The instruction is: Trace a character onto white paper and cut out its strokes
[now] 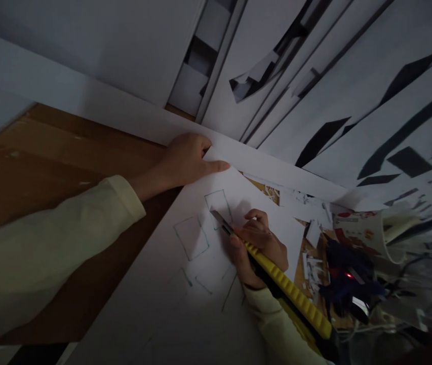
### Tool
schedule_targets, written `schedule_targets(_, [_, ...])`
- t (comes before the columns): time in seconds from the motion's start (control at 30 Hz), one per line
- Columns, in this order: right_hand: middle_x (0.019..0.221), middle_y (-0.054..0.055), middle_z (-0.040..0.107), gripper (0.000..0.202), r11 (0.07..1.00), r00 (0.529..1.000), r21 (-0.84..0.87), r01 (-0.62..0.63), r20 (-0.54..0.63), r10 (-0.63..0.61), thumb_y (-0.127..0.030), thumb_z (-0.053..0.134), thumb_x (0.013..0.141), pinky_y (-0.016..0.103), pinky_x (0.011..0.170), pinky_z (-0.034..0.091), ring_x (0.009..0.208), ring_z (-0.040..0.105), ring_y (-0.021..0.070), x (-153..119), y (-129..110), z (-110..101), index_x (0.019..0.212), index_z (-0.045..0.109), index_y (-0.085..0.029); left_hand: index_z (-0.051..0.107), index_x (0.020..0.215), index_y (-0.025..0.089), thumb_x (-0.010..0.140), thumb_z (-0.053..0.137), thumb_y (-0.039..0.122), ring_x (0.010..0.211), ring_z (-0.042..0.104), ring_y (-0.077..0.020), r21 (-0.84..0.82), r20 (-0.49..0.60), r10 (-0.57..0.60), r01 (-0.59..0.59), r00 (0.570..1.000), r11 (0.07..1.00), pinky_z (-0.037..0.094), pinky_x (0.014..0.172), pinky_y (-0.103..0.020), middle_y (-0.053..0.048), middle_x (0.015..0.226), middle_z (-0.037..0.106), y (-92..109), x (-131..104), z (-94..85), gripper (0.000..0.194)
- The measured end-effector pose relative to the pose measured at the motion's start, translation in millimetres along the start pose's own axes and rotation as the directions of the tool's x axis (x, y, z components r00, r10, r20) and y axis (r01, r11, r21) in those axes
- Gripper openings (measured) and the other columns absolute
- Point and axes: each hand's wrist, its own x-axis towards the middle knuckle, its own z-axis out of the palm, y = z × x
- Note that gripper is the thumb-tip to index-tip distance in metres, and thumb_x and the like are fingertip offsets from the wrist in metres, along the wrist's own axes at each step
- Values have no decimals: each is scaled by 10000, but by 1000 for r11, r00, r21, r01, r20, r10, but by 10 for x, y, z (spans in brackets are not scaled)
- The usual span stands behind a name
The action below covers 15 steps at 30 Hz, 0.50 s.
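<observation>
The left hand (188, 159) holds the far corner of a white sheet (196, 324), thumb on top, near the tabletop (97, 139)'s far edge. The right hand (257, 246) grips a yellow box cutter (291, 286), blade at a green-outlined square by that corner. Paper scraps (310, 268) lie toward the tabletop's right side, beside a printed cup (360, 233).

1. The flat white sheet (162, 284) lies on the brown wooden table (86, 144).
2. The bare left hand (185, 161) is at the sheet's far corner.
3. The long yellow-and-black cutter (287, 287) lies in the bare right hand (259, 246), over the sheet, nearer and to the right.
4. Behind the sheet stand flat white panels with cut-outs (345, 91).
5. Right of the sheet lie thin white scraps (310, 266), beside the round white-and-red cup (360, 233).
</observation>
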Motion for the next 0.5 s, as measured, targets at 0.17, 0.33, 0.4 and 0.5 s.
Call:
schedule_targets(0.17, [644, -66, 609, 262, 997, 999, 59, 49, -19, -48, -91, 664, 813, 483, 810, 530, 508, 514, 127, 8, 0, 5, 1038, 627, -220, 386, 584, 208, 726, 687, 518, 567, 350, -106, 8, -22, 2, -2, 1000, 1000, 200, 605, -297, 40, 581, 382, -3, 1, 5, 455])
schedule_targets(0.33, [650, -66, 620, 234, 999, 1000, 16, 29, 4, -29, -126, 664, 841, 484, 820, 537, 513, 511, 126, -7, 0, -20, 1039, 624, -244, 402, 591, 202, 736, 697, 478, 616, 373, -121, -10, -12, -3, 3, 1000, 1000, 196, 625, -305, 33, 593, 377, -15, 5, 13, 429])
schedule_targets(0.4, [662, -68, 621, 249, 1000, 1000, 13, 18, 6, -18, -122, 669, 838, 481, 835, 542, 521, 515, 130, -10, 2, -20, 1045, 626, -251, 394, 584, 203, 735, 702, 471, 611, 363, -119, -7, -19, 8, -8, 1000, 1000, 191, 620, -310, 32, 588, 374, -20, 9, 16, 435])
schedule_targets(0.5, [669, -71, 609, 269, 1000, 1000, 7, -3, 23, 3, -94, 686, 818, 452, 840, 550, 546, 524, 134, 4, -2, 10, 1036, 640, -245, 384, 580, 205, 734, 707, 469, 601, 353, -117, 1, -23, 12, -12, 1000, 1000, 187, 611, -314, 32, 582, 371, -17, 10, 15, 445])
